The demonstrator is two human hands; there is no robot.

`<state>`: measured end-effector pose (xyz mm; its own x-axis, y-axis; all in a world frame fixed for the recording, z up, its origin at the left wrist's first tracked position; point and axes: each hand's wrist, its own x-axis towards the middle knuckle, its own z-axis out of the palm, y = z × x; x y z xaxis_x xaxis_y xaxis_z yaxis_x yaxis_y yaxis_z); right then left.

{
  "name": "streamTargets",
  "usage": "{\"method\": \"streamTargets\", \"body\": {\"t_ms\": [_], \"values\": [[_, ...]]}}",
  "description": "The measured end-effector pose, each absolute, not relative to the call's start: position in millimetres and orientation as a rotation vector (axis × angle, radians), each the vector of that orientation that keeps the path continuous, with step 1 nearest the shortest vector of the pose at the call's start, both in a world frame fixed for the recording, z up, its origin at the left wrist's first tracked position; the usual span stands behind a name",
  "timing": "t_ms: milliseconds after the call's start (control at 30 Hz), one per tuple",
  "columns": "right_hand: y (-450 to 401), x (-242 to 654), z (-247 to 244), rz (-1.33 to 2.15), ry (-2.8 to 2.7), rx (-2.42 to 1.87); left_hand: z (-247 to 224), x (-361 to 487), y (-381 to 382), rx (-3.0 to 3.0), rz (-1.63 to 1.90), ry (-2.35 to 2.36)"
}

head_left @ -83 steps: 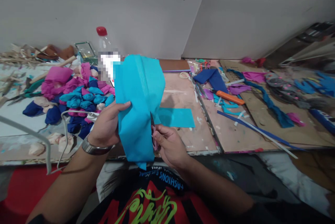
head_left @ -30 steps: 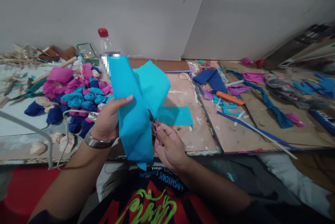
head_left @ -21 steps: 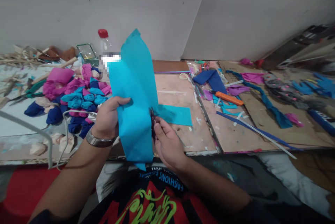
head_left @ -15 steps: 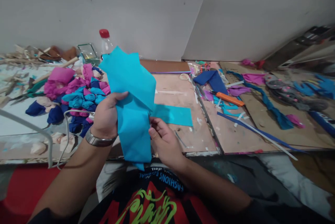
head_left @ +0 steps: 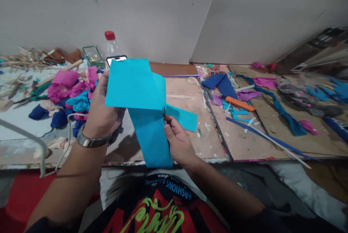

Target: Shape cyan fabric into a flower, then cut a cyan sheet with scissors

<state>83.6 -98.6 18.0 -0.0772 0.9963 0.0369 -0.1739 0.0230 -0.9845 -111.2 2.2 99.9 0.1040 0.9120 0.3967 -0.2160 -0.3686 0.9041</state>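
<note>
A large sheet of turquoise paper (head_left: 136, 84) is folded over in front of me, with a long flap hanging down past the table edge. My left hand (head_left: 102, 109), with a metal watch at its wrist, holds the sheet from behind on the left; its fingertips are hidden by the paper. Small scissors (head_left: 164, 114) are in my right hand (head_left: 178, 138), whose fingers are closed round the handles. The blades touch the right edge of the sheet at the fold. Another turquoise strip (head_left: 185, 117) lies on the table behind my right hand.
Crumpled pink, blue and turquoise pieces (head_left: 67, 88) lie at the left, near green-handled pliers (head_left: 38, 93). Behind stand a red-capped bottle (head_left: 111, 42) and a phone (head_left: 116, 58). An orange cutter (head_left: 239, 103) and blue strips lie at the right. A white cable arches at the left front.
The turquoise sheet has been turned so its upper part lies flatter, and my left hand has moved behind it. My right hand and the scissors have shifted slightly right. The phone has come into view.
</note>
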Motion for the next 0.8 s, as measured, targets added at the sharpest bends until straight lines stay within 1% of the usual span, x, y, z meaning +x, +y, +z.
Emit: {"method": "streamTargets", "body": {"t_ms": [67, 133, 367, 567, 800], "values": [[-93.5, 83.8, 21.7, 1.326, -1.091, -1.010, 104.7, -114.5, 3.4, 1.381, 1.540, 0.681], [-87.8, 86.7, 24.6, 1.331, -1.105, -0.999, 109.8, -118.2, 6.1, 1.482, 1.557, 0.624], [-71.2, 110.3, 43.1, 1.251, -1.270, -1.078, 126.6, -126.7, 26.9, 1.898, 1.447, 0.719], [-51.2, 128.8, 66.4, 1.212, -1.374, -1.098, 134.3, -121.0, 44.0, 2.047, 1.350, 0.783], [-16.4, 142.5, 55.4, 1.235, -1.407, -1.107, 124.0, -124.3, 50.8, 1.975, 1.129, 1.006]]}}
